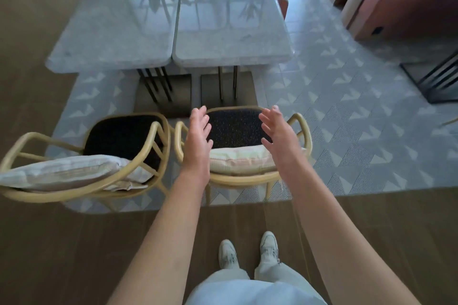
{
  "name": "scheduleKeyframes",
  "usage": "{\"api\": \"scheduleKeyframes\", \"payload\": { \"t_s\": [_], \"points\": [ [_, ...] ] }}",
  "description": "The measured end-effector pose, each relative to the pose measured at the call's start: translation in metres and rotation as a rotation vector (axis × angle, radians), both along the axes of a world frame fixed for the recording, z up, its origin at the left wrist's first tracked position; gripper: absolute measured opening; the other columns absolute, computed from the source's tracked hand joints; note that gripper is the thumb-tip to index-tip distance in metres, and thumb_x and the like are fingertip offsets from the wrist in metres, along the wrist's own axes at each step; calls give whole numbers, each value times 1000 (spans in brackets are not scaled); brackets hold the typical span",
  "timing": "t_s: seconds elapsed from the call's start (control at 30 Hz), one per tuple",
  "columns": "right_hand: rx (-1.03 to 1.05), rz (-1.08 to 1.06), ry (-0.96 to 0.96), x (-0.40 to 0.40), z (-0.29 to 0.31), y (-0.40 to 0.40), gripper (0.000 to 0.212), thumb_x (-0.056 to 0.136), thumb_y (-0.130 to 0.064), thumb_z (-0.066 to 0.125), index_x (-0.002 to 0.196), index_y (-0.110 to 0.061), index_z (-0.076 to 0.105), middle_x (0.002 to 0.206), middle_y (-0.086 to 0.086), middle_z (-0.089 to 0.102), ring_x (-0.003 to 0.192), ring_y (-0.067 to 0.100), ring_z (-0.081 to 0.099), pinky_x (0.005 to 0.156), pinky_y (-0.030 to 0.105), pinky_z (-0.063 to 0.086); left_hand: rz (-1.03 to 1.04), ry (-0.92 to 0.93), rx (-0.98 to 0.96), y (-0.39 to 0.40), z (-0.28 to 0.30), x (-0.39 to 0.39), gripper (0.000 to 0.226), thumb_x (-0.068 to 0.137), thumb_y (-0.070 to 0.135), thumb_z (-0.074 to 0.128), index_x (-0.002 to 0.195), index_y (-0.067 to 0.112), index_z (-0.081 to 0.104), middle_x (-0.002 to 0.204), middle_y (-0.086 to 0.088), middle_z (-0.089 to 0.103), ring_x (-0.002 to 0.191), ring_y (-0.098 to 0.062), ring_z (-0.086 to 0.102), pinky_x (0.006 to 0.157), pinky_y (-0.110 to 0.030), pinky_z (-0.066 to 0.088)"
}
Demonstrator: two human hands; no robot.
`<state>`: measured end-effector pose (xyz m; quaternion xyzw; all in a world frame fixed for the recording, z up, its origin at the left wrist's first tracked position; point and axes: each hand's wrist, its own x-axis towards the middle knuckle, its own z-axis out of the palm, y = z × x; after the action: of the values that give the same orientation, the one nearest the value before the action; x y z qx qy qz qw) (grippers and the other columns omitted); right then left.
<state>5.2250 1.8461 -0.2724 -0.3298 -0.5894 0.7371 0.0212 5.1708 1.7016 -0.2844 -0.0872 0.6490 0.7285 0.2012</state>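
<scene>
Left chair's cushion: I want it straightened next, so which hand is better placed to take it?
Left, probably. The left hand hovers open on the side toward that cushion; the right hand would have to cross the near chair.

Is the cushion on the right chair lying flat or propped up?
Propped up: the cushion stands on edge against the chair's back rail, leaving the dark seat uncovered.
</scene>
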Motion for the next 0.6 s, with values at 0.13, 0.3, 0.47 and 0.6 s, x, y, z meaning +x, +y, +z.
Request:
{"api": "scheduleKeyframes", "payload": {
  "t_s": [0.13,0.3,0.47,0.6],
  "points": [
    [10,4,127,3,39,-3,59,104,-51,35,153,-17,40,154,-4,46,144,12,38,121,41,27,-15,101,78,8,39,-2,58,106,57,20,155,30,37,162,2,35,147,-15,35,123,-47,23],
    [19,-14,266,10,77,4,58,103,-47,36,154,-19,37,155,-2,45,144,14,38,121,43,27,-58,195,156,19,82,10,59,106,55,19,156,27,36,162,1,35,148,-15,34,123,-46,21],
    [32,-42,363,22,104,32,52,105,-46,34,149,-20,45,151,-3,49,141,12,42,118,42,30,-94,262,181,43,108,28,60,106,55,17,155,25,36,162,0,35,148,-16,34,123,-47,20],
    [54,-62,414,48,115,60,54,105,-46,34,150,-19,43,152,-2,48,141,14,41,119,42,30,-113,301,229,77,122,47,59,106,53,20,154,24,39,161,-1,38,146,-17,37,124,-47,19]
  ]
}}
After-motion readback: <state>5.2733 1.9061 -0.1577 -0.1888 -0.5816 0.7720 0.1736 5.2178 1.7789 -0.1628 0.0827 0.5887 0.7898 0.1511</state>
